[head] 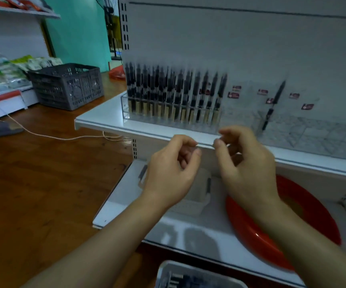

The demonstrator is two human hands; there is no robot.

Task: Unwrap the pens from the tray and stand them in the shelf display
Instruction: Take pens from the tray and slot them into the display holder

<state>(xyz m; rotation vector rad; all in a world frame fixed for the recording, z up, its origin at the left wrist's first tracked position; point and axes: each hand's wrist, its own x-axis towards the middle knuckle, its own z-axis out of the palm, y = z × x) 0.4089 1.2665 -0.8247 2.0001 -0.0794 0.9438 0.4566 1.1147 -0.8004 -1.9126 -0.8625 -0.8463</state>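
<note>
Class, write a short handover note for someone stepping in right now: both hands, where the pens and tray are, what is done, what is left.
Left hand and right hand: raised in front of the upper shelf edge, fingers curled; whether they pinch a wrapper is too blurred to tell.
Clear display: left section full of standing pens; one lone pen leans in the right section.
Tray: at bottom edge, wrapped pens inside.
Done: left section filled.
Left: unwrap the tray's pens and fill the right section.
</note>
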